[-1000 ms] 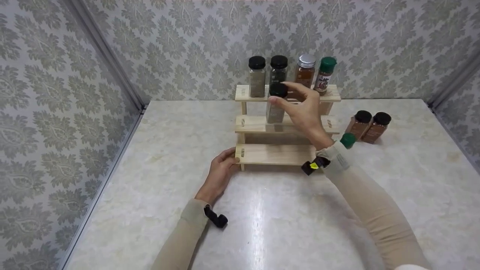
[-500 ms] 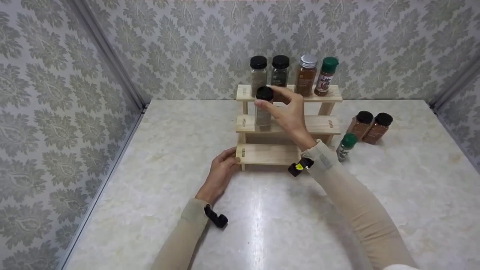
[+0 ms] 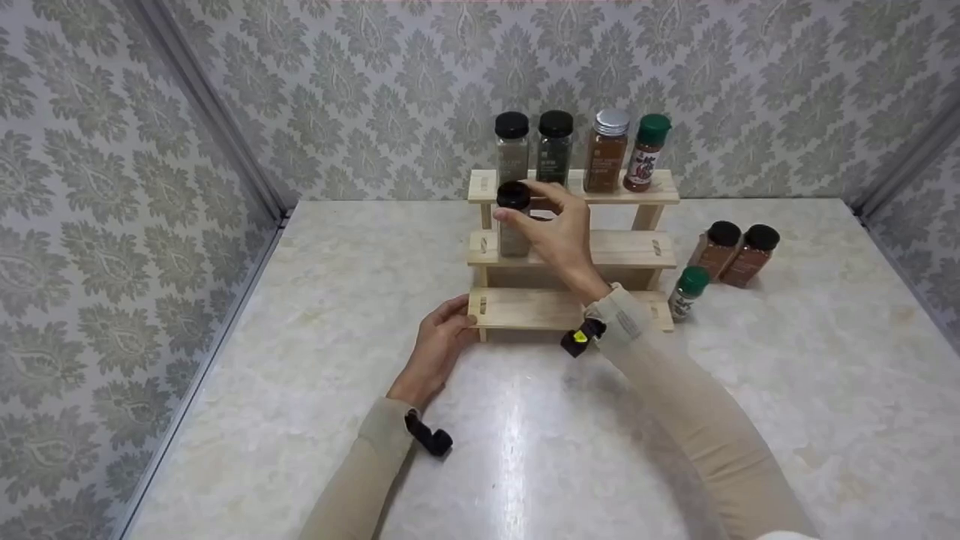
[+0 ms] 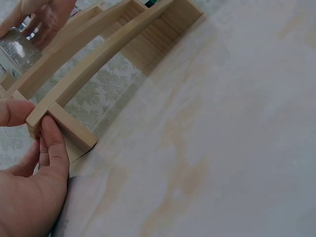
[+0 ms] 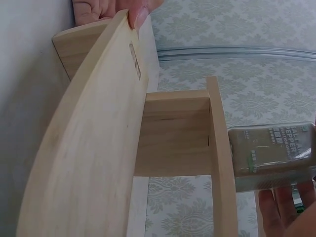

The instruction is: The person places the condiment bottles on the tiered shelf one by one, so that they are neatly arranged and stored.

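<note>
My right hand [image 3: 559, 236] pinches a clear spice jar [image 3: 514, 238] near its black lid, thumb on the near side. The jar holds greyish powder and is upright at the left end of the middle shelf of a three-tier wooden rack [image 3: 525, 307]. In the right wrist view, the jar's [image 5: 271, 150] base meets the shelf board, and part of its label reads "PEPPER". My left hand [image 3: 439, 345] grips the left end of the lowest shelf; the left wrist view shows thumb and fingers [image 4: 55, 145] around that corner.
On the top shelf stand two black-capped jars [image 3: 555, 150], a silver-capped jar [image 3: 604, 154] and a green-capped bottle [image 3: 645, 154]. Right of the rack, two black-capped jars of reddish-brown spice [image 3: 750, 259] and a small green-capped bottle [image 3: 688, 294] stand on the table.
My right hand has carried the spice jar leftward along the middle shelf to its left end. The small green-capped bottle has come out from behind my right forearm. My left hand keeps its grip.
</note>
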Demonstrator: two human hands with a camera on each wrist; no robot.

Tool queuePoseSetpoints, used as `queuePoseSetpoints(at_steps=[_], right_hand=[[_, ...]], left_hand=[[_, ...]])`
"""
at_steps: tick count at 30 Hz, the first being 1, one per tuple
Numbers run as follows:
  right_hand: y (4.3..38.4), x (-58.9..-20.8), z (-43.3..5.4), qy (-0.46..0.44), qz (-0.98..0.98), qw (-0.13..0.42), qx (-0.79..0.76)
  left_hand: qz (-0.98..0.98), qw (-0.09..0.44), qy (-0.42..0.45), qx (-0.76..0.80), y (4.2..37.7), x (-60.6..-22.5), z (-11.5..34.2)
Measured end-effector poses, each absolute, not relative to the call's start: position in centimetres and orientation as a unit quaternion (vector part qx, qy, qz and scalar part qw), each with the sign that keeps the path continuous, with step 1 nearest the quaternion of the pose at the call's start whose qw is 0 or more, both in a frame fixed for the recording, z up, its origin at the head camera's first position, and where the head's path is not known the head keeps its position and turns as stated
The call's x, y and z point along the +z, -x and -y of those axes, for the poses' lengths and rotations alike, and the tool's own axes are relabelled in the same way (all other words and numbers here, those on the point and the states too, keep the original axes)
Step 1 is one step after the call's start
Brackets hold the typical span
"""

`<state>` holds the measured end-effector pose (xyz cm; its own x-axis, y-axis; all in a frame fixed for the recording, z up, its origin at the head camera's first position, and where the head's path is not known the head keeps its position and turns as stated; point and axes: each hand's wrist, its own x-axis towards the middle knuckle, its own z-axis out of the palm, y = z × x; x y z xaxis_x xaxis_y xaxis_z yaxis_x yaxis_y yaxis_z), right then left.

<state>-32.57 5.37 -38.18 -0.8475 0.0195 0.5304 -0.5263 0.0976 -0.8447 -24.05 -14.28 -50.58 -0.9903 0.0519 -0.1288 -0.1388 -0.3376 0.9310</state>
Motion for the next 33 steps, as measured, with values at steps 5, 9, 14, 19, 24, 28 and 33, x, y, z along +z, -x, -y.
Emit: queuePoseSetpoints(at_steps=[5, 9, 14, 19, 24, 28, 33], right_hand=[[32.6, -38.5, -5.0, -0.176, 0.714, 0.226, 0.639], [32.5, -38.7, -4.7, -0.172, 0.719, 0.242, 0.628], [32.4, -38.8, -4.5, -0.166, 0.722, 0.249, 0.624], [32.4, -38.9, -4.4, -0.162, 0.716, 0.243, 0.634], [32.4, -38.9, -4.4, -0.16, 0.712, 0.243, 0.639], [32.2, -38.7, -4.6, -0.162, 0.712, 0.232, 0.642], [31.8, -38.0, -5.5, -0.173, 0.705, 0.202, 0.657]], left_hand=[[-0.569, 0.057, 0.032, 0.82, 23.9, -50.7, 14.2], [-0.57, 0.054, 0.028, 0.819, 23.9, -50.7, 14.2], [-0.569, 0.052, 0.025, 0.821, 23.9, -50.7, 14.3], [-0.573, 0.055, 0.023, 0.818, 24.0, -50.7, 14.3], [-0.582, 0.059, 0.027, 0.811, 24.1, -50.6, 14.3], [-0.578, 0.06, 0.03, 0.814, 24.1, -50.6, 14.2], [-0.572, 0.063, 0.032, 0.817, 24.1, -50.6, 14.4]])
